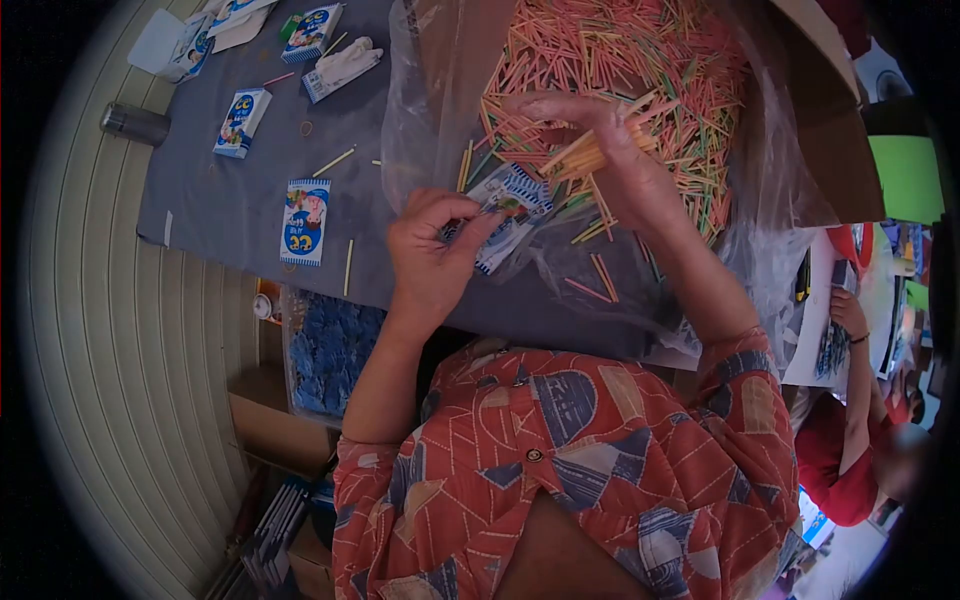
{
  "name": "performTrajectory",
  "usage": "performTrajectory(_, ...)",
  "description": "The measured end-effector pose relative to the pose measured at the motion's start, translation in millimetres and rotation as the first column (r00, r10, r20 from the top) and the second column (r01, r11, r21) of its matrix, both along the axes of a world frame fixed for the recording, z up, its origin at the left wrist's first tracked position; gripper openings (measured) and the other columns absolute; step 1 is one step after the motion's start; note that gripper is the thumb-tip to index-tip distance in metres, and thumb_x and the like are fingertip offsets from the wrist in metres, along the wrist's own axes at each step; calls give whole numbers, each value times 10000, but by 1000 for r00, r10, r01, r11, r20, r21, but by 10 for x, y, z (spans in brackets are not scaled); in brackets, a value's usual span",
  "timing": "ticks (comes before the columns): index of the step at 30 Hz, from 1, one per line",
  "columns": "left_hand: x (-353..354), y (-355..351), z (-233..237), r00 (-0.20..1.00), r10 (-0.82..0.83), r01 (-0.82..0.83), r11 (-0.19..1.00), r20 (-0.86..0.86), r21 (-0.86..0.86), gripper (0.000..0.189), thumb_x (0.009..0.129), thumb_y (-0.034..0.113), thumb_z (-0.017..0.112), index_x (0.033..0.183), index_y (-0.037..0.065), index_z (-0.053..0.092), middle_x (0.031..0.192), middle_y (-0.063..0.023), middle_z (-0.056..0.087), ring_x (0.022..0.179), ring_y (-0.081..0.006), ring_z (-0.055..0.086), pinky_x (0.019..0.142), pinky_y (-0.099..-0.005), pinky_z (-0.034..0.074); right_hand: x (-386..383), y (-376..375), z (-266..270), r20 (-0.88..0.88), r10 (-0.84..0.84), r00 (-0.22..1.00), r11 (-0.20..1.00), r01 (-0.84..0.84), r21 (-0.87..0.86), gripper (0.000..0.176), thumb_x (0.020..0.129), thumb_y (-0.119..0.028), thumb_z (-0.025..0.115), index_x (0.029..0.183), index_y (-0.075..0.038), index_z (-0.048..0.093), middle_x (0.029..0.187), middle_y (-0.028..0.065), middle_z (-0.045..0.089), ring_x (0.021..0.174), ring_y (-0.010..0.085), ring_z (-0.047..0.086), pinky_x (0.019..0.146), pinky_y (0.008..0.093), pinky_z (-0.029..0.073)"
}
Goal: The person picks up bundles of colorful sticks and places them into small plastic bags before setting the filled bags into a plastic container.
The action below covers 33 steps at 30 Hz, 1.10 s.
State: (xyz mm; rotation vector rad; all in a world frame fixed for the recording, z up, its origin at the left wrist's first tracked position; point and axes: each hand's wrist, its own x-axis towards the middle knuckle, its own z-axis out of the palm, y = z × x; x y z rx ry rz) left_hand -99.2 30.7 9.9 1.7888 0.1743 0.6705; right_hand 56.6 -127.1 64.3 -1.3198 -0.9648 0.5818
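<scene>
My left hand (437, 245) is closed on a blue and white printed packet (512, 212), its thumb on the packet's front. To the right, my right hand (622, 150) holds a bunch of thin yellow and orange sticks (583, 155) between thumb and fingers, just above and right of the packet. Beneath and beyond that hand lies a large pile of pink, green and yellow sticks (600, 50), in a box lined with clear plastic (775, 150). A few loose sticks (603, 278) rest on the plastic near the box.
More printed packets (305, 222) lie on the grey tabletop (225, 195) at the left, with loose sticks among them. A metal cylinder (136, 123) is at the left edge. Below the table stands a bin of blue pieces (335, 350). A person in red (838, 465) works at the right.
</scene>
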Motion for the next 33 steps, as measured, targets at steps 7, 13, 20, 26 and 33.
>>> performTrajectory(7, 198, -112, 118, 996, -17, 23, 997, 88, -68, 153, 743, -66, 788, 843, -13, 686, 835, -63, 669, 764, -119, 606, 679, -245, 476, -4, 34, 105, 249, -48, 967, 999, 48, 7, 608, 991, -579, 417, 1174, -69, 692, 1278, 130, 591, 1236, 246, 525, 963, 386, 472)
performTrajectory(13, 418, -180, 62, 980, -100, 123, 984, 175, -127, 187, 742, -62, 793, 886, -7, 688, 879, -87, 685, 805, -150, 643, 705, -267, 508, 77, 44, 78, 230, -54, 972, 998, 43, 53, 541, 1000, -526, 449, 1143, -73, 710, 1213, 119, 619, 1164, 264, 545, 942, 397, 467)
performTrajectory(20, 551, -225, 58, 947, -161, 220, 956, 276, -195, 197, 784, -72, 756, 960, -18, 687, 950, -95, 669, 873, -155, 653, 768, -270, 538, 165, -55, 280, 524, -8, 852, 978, 116, -174, 602, 1013, -551, 361, 1150, -79, 708, 1219, 110, 618, 1226, 286, 515, 1064, 435, 356)
performTrajectory(26, 602, -329, 19, 928, -200, 325, 845, 314, -424, 201, 810, -80, 734, 998, -35, 679, 1015, -92, 656, 917, -139, 638, 792, -260, 538, 138, 11, 145, 157, -23, 987, 998, 15, 56, 613, 986, -577, 383, 1214, -90, 678, 1245, 149, 598, 1226, 280, 513, 1054, 426, 358)
performTrajectory(33, 622, -303, -6, 926, -214, 340, 828, 310, -445, 214, 823, -72, 724, 1027, -26, 679, 1020, -88, 651, 929, -143, 636, 827, -258, 529, 129, 24, 226, 119, -164, 979, 983, 152, 104, 671, 964, -581, 415, 1316, -40, 597, 1303, 149, 559, 1261, 287, 491, 1057, 414, 362)
